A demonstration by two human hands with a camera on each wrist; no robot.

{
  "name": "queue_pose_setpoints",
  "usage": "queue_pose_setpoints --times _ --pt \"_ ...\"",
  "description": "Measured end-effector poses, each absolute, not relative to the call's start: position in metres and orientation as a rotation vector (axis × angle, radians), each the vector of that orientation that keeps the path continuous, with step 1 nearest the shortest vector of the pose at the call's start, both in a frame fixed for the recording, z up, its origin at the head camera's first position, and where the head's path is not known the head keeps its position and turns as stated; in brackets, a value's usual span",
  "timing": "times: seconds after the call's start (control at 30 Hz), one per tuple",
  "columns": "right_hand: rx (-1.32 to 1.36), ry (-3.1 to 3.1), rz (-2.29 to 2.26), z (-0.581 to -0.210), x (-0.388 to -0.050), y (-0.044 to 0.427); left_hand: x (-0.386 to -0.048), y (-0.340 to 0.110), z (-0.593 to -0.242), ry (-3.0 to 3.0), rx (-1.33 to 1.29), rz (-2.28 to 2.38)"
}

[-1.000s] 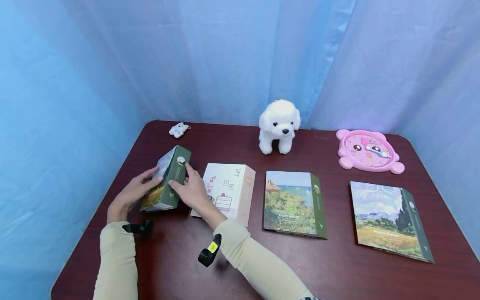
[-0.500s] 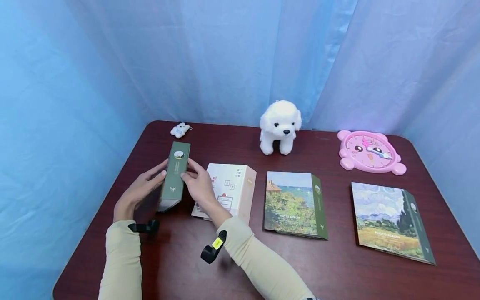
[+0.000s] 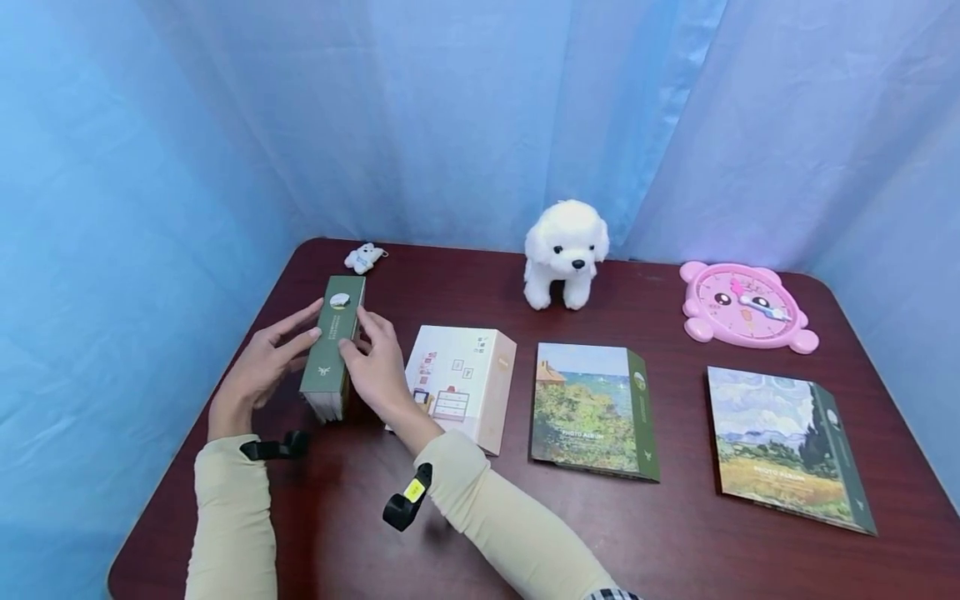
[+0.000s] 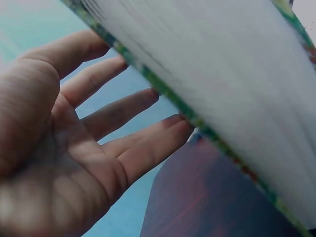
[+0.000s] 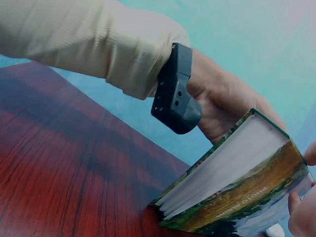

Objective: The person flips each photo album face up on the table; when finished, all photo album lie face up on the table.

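Observation:
A thick photo album [image 3: 333, 333] with a green spine and painted covers stands on the table between my hands, spine up. My left hand [image 3: 266, 362] lies along its left cover. In the left wrist view the left fingers [image 4: 118, 116] extend nearly straight, their tips at the cover edge beside the white pages [image 4: 212, 74]. On the other side, my right hand [image 3: 377, 362] touches the spine's right edge with the thumb and the right cover with the fingers. The right wrist view has the right fingertips [image 5: 301, 217] against the front cover; the rest of that hand is out of frame.
To the right lie a white box-like album [image 3: 450, 375], a seaside-picture album [image 3: 581, 408] and a wheat-field album [image 3: 783, 442]. Behind them are a white plush dog [image 3: 566, 250], a pink toy clock [image 3: 746, 304] and a small white charm [image 3: 365, 258]. Blue curtains [image 3: 420, 125] surround the table.
Between my hands, the album has turned from leaning, with its left cover showing, to standing spine up. It and both hands have since shifted slightly left. The other things have not moved.

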State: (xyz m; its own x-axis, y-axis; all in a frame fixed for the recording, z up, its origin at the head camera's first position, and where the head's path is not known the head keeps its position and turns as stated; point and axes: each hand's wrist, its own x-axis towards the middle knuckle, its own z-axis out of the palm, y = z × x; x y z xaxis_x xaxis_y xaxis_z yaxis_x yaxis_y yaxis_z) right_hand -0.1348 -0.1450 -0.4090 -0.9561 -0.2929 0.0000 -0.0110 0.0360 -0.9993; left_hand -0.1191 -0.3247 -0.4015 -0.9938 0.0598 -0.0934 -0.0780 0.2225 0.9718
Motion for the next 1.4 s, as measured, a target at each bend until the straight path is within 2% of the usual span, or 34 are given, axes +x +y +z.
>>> queue_pose_setpoints --times 0.5,0.77,1.03,1.4 --pt "-0.346 2.241 -1.8 -0.435 -0.122 -0.168 -0.107 -0.352 -0.394 2.344 -0.026 1.973" --pt "-0.357 2.246 -1.584 -0.447 -0.114 -0.179 -0.098 -0.368 -0.386 2.658 -0.22 1.534" --pt "-0.219 2.234 -1.492 -0.454 -0.111 -0.185 -0.097 -0.377 -0.379 2.735 -0.264 1.232" --pt "-0.356 2.353 -1.397 -0.465 -0.108 -0.187 -0.096 -0.392 -0.41 2.579 -0.406 1.289"
